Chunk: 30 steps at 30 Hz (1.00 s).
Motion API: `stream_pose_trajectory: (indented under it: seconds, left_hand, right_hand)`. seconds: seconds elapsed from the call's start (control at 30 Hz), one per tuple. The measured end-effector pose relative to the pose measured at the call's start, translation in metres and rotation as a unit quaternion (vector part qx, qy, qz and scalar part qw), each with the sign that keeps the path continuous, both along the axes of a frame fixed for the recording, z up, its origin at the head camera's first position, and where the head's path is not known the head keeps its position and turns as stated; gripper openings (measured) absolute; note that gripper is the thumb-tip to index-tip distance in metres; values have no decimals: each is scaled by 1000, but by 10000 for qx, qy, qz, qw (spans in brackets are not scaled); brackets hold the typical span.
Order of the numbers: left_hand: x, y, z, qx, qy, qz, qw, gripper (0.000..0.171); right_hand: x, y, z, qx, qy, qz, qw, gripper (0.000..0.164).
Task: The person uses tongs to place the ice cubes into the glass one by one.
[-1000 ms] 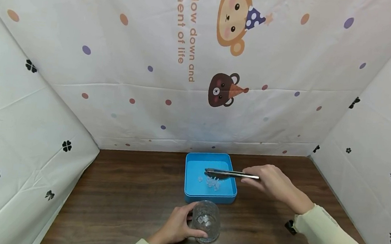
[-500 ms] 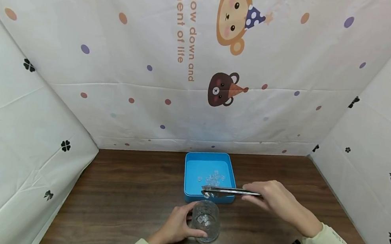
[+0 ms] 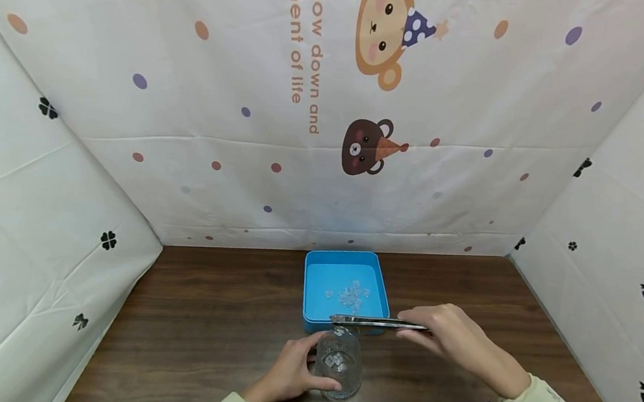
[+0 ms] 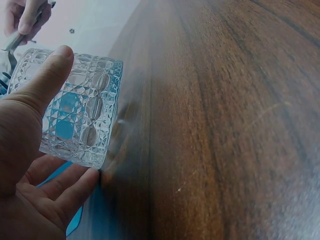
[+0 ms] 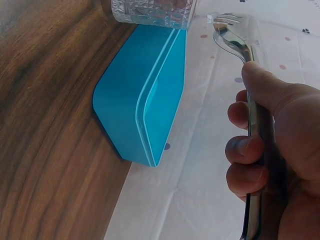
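Observation:
My left hand [image 3: 293, 371] holds a clear glass [image 3: 347, 371] with a cut pattern, standing on the table. Several clear cubes [image 3: 335, 359] lie inside it. In the left wrist view the thumb [image 4: 50, 75] runs along one side of the glass and the fingers support the other. Metal tongs [image 3: 374, 322] are gripped in my right hand [image 3: 451, 339], their tips above the rim of the glass. One tip is fork-shaped in the right wrist view, and a small clear piece [image 5: 213, 19] sits between the ends of the tongs.
Behind the glass stands a square blue tray [image 3: 308, 298] with several clear pieces [image 3: 352, 294] in it. The brown wooden table [image 3: 215, 321] backs onto a printed white cloth [image 3: 219, 118], and more cloth hangs at both sides.
My right hand has brought the tongs from inside the tray, over its front edge, to above the glass. The left hand and the glass have stayed in place.

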<state>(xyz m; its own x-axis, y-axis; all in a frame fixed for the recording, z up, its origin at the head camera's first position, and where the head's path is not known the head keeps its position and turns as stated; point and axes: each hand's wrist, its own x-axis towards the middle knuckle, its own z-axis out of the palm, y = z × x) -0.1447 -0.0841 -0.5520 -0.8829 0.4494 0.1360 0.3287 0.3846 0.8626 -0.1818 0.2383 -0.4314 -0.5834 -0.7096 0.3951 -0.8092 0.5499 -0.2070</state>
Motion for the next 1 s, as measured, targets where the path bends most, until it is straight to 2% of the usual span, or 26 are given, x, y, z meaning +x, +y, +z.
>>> stream_pose_trajectory:
  seconds: [0.3,0.67,1.0]
  left_hand:
    - [0,0,2,-72,-53,28,10000,89]
    - [-1,1,3,-223,-92,50,9997,93]
    - [0,0,2,-185,-97,23,9998,91]
  right_hand:
    - [0,0,-1,15,-18,-4,10000,16]
    - [2,-1,-2,135,-200,-158,9996,25]
    - [2,0,-2,214,-329,-272,9989,29]
